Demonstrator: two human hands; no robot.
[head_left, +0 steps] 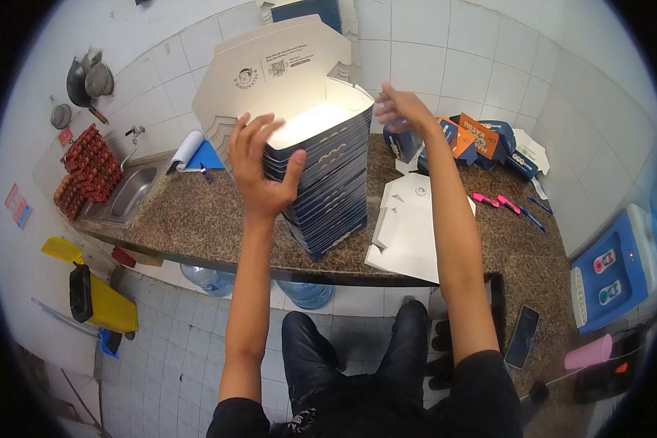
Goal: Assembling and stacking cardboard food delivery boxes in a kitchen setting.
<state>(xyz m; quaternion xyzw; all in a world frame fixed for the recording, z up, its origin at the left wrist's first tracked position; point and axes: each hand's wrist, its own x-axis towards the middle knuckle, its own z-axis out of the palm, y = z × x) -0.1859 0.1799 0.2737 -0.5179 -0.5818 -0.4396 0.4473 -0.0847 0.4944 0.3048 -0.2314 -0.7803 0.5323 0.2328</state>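
A tall stack of nested dark blue food boxes (328, 186) stands upright on the speckled granite counter (204, 219). The top box's white inside (315, 120) faces up, and its raised lid (270, 62) leans back with printing on it. My left hand (261, 164) is at the near left corner of the top box, fingers spread. Whether it touches the rim I cannot tell. On the far right side of the stack, my right hand (407, 111) is raised beside the box edge, fingers stretched out and slightly blurred. Under my right forearm lies a flat white box blank (409, 226).
Folded blue and orange boxes (482, 139) lie at the back right, near pink markers (498, 202). A phone (522, 337) rests at the right, by a water dispenser (612, 270). At the left are a sink (133, 196), red egg trays (91, 164) and a yellow bin (113, 303).
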